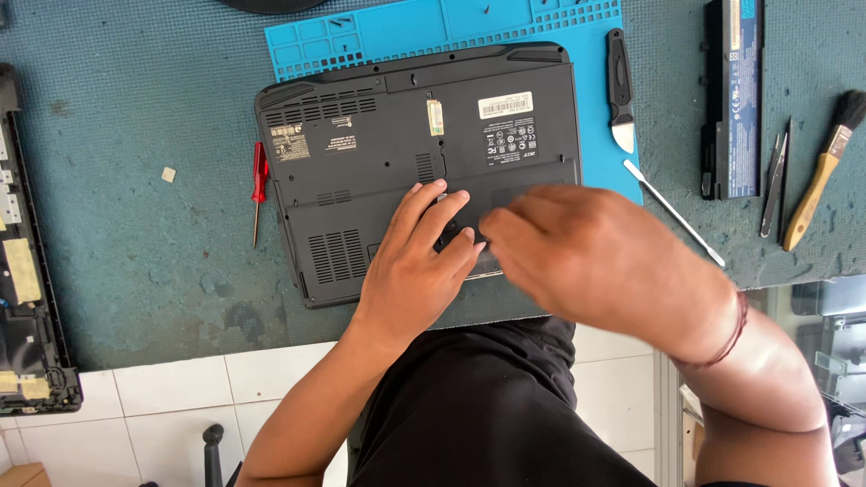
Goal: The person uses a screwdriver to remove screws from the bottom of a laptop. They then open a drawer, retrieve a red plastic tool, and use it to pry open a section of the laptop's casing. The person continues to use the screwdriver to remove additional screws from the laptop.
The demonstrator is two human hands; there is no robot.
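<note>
From the head camera, a black laptop (415, 162) lies upside down, its far edge on a blue silicone work mat (433, 27) and the rest on a worn teal table (135, 234); the left hand (419, 266) rests flat on the near part of the base, fingers spread and pressing on the cover panel, gripping nothing; the right hand (586, 257) hovers just beside it over the same panel, blurred, fingers bent inward, and I cannot tell whether they pinch anything; the machine looks stiff and fairly heavy, likely stable where it lies, its plastic shell smooth and its thin vented panels probably the fragile part, so the safest hold seems to be the two side edges with both hands rather than the cover; counted, there is one laptop, one red screwdriver (259, 185) just left of it, one black-handled pry tool (620, 90) on the mat's right edge, one thin white spudger (672, 212) near it, one long black battery pack (732, 95) well apart to the right, one pair of tweezers (776, 180), one wooden-handled brush (823, 167), and one dismantled black frame (27, 261) at the left edge.
</note>
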